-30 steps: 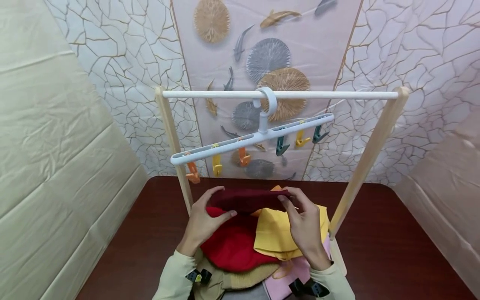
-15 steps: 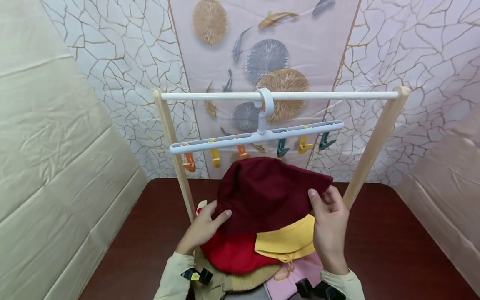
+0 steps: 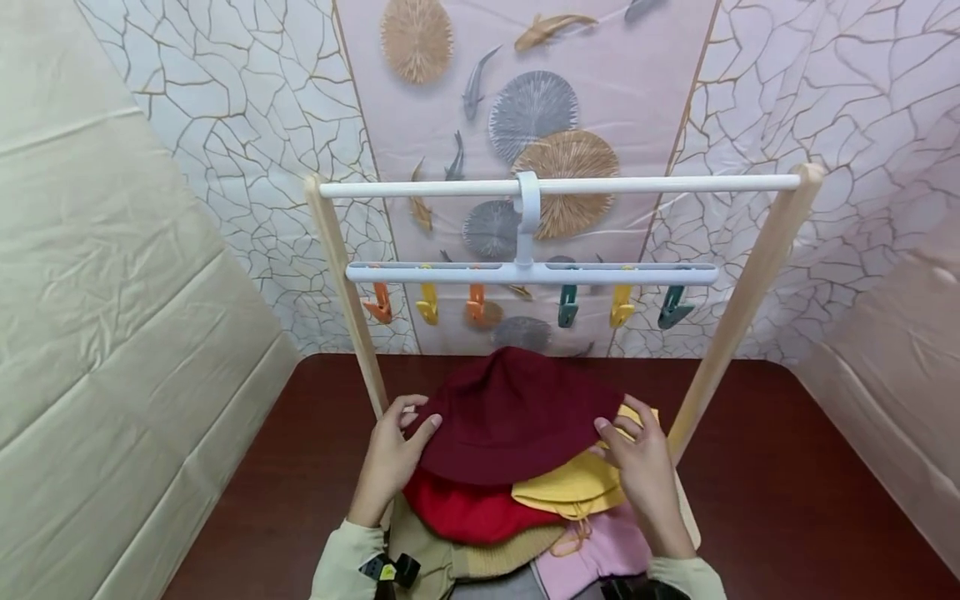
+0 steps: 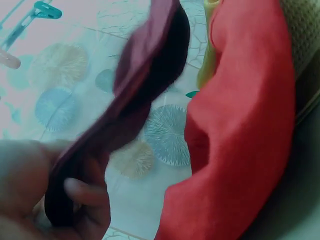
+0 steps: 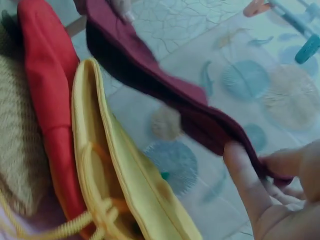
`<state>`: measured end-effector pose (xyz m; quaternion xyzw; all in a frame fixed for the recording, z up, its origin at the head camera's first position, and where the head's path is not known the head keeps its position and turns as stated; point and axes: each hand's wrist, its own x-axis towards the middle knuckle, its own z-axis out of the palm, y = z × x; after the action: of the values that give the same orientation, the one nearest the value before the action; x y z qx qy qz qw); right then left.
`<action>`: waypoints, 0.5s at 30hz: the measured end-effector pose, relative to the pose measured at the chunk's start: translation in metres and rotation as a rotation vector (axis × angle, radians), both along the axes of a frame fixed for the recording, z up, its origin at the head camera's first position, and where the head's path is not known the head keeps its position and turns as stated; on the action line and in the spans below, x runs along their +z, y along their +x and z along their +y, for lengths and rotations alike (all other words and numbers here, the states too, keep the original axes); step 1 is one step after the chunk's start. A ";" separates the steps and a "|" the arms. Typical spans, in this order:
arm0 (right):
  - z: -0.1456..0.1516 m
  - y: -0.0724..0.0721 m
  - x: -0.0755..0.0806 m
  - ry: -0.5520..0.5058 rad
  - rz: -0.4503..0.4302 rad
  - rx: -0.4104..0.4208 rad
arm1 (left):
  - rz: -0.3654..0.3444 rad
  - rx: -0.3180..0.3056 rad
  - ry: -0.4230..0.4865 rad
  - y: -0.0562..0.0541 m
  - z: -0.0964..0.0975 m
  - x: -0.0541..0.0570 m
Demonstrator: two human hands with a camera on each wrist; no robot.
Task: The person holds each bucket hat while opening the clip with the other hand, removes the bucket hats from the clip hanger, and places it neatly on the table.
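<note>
A maroon bucket hat is stretched between both hands above a pile of hats, its crown toward the rack. My left hand pinches the left side of its brim, thumb on top. On the opposite side, my right hand pinches the brim between thumb and fingers. The brim appears edge-on in the left wrist view, and the fingers curl around its end. Beneath lie a red hat, a yellow hat with a cord and a tan knitted one.
A pale blue hanger hangs from the white rod of a wooden rack, with several orange, yellow and green clips. Pink cloth lies at the pile's right. Dark table surrounds the rack; patterned fabric covers the back wall.
The maroon hat, seen edge-on at first, was raised and turned to show its crown, then lowered a little and levelled. The tilted hanger has swung round to hang square.
</note>
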<state>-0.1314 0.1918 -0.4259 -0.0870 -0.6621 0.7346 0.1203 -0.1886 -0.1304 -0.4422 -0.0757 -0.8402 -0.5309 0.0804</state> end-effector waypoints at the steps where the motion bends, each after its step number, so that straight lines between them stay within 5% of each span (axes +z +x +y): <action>1: -0.002 -0.007 -0.002 0.016 -0.021 0.018 | 0.003 0.023 0.013 0.001 -0.001 -0.001; 6: -0.011 -0.036 -0.012 0.062 -0.074 0.081 | 0.046 0.043 -0.020 0.003 -0.003 -0.003; 11: -0.019 -0.048 -0.018 0.252 -0.117 0.176 | 0.117 0.045 -0.289 0.014 0.005 -0.013; 15: -0.026 -0.044 -0.020 0.520 -0.118 0.233 | 0.199 0.113 -0.506 0.031 0.009 -0.018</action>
<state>-0.1752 0.1655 -0.4456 -0.0192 -0.8395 0.5428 0.0149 -0.1571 -0.1218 -0.4599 -0.0981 -0.9370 -0.2886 0.1708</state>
